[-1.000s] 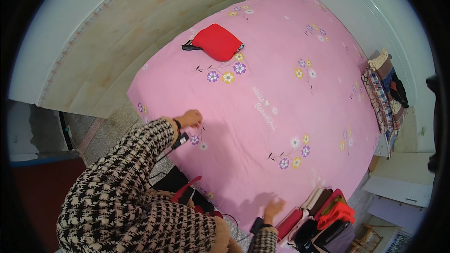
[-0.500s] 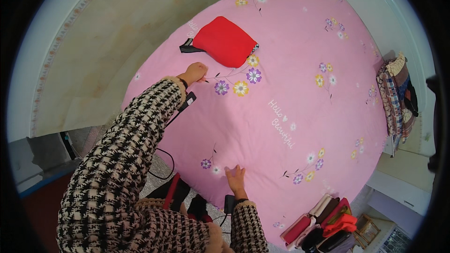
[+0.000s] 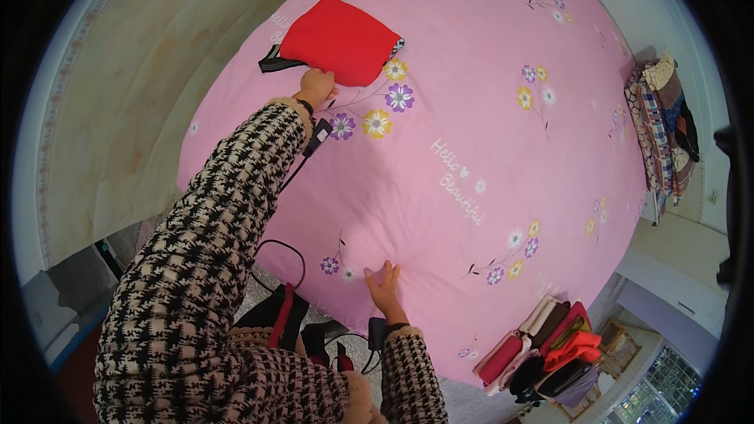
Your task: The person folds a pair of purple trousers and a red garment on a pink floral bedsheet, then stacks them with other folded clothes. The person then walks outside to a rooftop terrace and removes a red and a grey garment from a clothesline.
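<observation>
A red folded piece of clothing [image 3: 339, 41], with a black-and-grey striped band [image 3: 279, 60] sticking out on its left and a patterned edge on its right, lies on the pink flowered bedspread [image 3: 463, 71]. At its lower left edge is my left hand [image 3: 317, 87], fingers curled. Whether the cloth is between them is hidden. Closer to me, my right hand [image 3: 385, 289] leans on the bedspread near the front edge, its fingers spread, holding nothing. Small dark devices with cables sit at both wrists, including a black one [image 3: 319, 137] at the left.
Several folded clothes [image 3: 542, 353] in red, brown, pink and black are stacked at the bed's front right. Folded patterned bedding [image 3: 664, 126] rests at the far right. A wall [image 3: 157, 71] runs along the left side, and a wooden stool [image 3: 616, 341] stands beyond the clothes.
My left hand has moved up to the lower edge of the red clothing. My right hand stays on the bedspread, while the whole view has shifted slightly.
</observation>
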